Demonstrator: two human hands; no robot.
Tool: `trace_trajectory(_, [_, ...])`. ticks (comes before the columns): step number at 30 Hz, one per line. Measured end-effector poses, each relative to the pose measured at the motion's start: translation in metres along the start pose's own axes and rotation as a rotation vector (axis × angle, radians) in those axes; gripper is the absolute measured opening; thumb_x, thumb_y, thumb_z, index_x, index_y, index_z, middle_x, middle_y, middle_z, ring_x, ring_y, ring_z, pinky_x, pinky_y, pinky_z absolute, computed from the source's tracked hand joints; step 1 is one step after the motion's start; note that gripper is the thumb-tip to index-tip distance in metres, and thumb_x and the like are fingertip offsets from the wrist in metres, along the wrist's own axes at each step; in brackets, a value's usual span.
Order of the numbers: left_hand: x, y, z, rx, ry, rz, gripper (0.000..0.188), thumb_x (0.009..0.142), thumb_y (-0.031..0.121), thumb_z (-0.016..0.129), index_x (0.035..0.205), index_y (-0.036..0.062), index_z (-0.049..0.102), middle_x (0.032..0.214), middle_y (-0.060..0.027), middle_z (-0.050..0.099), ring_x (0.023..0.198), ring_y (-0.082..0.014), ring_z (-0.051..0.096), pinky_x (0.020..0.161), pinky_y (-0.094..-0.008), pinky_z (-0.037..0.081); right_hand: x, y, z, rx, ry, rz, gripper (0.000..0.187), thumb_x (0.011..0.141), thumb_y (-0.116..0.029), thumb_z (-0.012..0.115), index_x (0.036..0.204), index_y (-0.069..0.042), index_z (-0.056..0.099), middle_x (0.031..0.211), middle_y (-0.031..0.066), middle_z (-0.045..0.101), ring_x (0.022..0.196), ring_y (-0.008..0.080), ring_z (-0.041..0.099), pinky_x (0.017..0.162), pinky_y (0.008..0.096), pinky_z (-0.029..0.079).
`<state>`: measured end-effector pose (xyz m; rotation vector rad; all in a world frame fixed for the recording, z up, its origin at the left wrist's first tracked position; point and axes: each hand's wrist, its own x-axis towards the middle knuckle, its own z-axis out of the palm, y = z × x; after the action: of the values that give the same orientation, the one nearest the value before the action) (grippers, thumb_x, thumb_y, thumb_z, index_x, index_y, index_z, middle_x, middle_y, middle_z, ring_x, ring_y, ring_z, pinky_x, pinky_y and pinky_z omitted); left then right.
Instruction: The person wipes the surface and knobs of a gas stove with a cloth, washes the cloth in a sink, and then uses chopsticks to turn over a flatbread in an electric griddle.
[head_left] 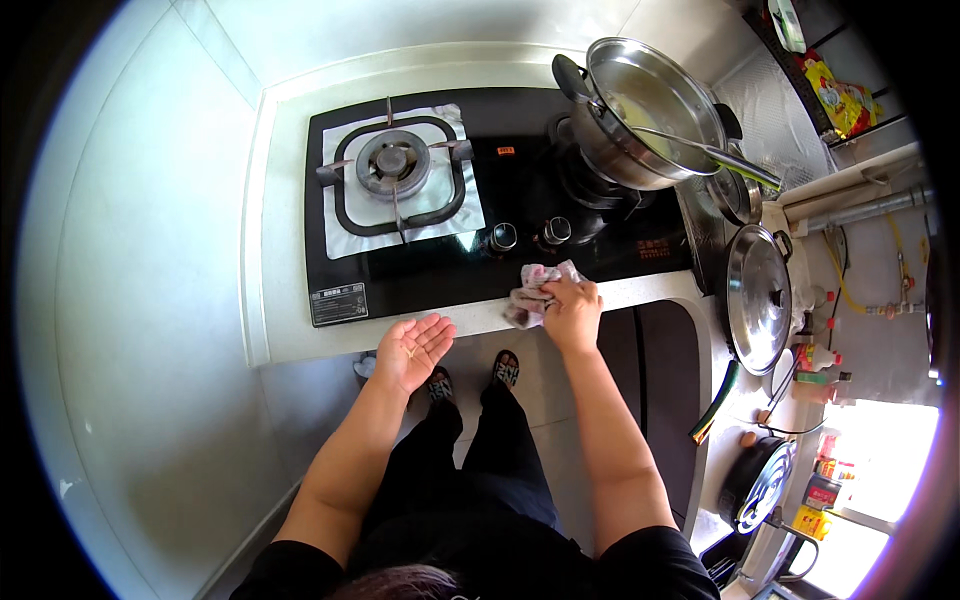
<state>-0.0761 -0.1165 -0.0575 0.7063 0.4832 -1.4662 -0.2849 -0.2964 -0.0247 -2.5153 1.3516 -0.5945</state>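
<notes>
My right hand (572, 315) is closed on a crumpled pale cloth with pinkish spots (530, 298), pressed against the front edge of the black glass gas stove (400, 284). My left hand (415, 352) is open, palm up, just in front of the counter edge. On its palm lies a tiny pale yellowish scrap, too small to name. Beyond the cloth are two stove knobs (503, 237). The left burner (393, 165) is bare, with foil around it.
A steel pot (640, 165) with a ladle (690, 143) in it stands on the right burner. Further right are a lidded pan (758, 298), several bottles (815, 360) and a black round cooker (757, 485). A tiled wall (165, 260) borders the left side.
</notes>
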Motion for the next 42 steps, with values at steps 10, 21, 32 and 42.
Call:
trace_trajectory(10, [0.006, -0.002, 0.002, 0.029, 0.046, 0.010, 0.039, 0.089, 0.023, 0.041, 0.110, -0.0077, 0.053, 0.115, -0.0234, 0.057, 0.110, -0.0359, 0.055, 0.096, -0.0438, 0.044, -0.005, -0.059, 0.030, -0.198, -0.123, -0.107, 0.042, 0.075, -0.013, 0.060, 0.117, -0.019, 0.054, 0.113, 0.0102, 0.049, 0.103, 0.0328, 0.047, 0.082, 0.0454, 0.043])
trace_trajectory(21, [0.017, -0.012, 0.024, 0.036, 0.042, -0.090, 0.041, 0.087, 0.022, 0.044, 0.112, -0.0092, 0.053, 0.114, -0.0230, 0.058, 0.110, -0.0362, 0.056, 0.097, -0.0441, 0.044, 0.009, -0.052, 0.021, -0.329, -0.207, -0.153, 0.038, 0.075, -0.009, 0.056, 0.111, -0.018, 0.060, 0.104, 0.0104, 0.049, 0.096, 0.0304, 0.049, 0.078, 0.0420, 0.044])
trace_trajectory(32, [0.035, -0.015, 0.035, 0.072, 0.058, -0.103, 0.040, 0.088, 0.022, 0.042, 0.110, -0.0085, 0.053, 0.111, -0.0235, 0.059, 0.106, -0.0350, 0.058, 0.093, -0.0430, 0.046, 0.020, -0.053, 0.018, -0.346, -0.218, -0.281, 0.032, 0.076, -0.014, 0.056, 0.107, -0.017, 0.062, 0.098, 0.0089, 0.050, 0.096, 0.0291, 0.048, 0.078, 0.0398, 0.044])
trace_trajectory(42, [0.034, -0.014, 0.036, 0.084, 0.066, -0.108, 0.040, 0.087, 0.022, 0.042, 0.110, -0.0092, 0.053, 0.111, -0.0240, 0.059, 0.106, -0.0367, 0.057, 0.094, -0.0435, 0.045, 0.020, -0.056, 0.027, -0.376, -0.217, -0.275, 0.028, 0.074, -0.016, 0.057, 0.101, -0.013, 0.063, 0.099, 0.0094, 0.052, 0.095, 0.0285, 0.050, 0.079, 0.0390, 0.043])
